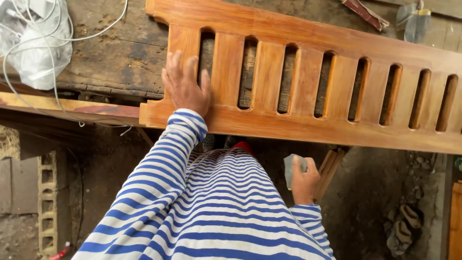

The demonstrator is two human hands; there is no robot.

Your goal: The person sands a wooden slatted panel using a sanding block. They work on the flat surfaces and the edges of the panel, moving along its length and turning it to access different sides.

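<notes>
- White plastic bag (36, 50) w/ white cord (53, 91) at 10 o'clock on the old workbench (115, 53); cord loops trail off the bench edge, so a snag on a sleeve could drag the bag down.
- Left hand (185, 86) lies flat, fingers spread wide, on the end slat of the varnished slatted wood panel (308, 82). Fingertips sit just beside a slot; a slide could jam one in.
- Panel runs from 12 to 3 o'clock, its near rail hanging past the bench edge. If that hand lifts, it looks liable to tip toward the person.
- Right hand (303, 182), at 5 o'clock below the rail, is closed round a grey sanding pad (291, 169). Loose grip = dropped onto the dirt floor (370, 192).
- Wood offcut (329, 172) leans just beside that hand; could get knocked.
</notes>
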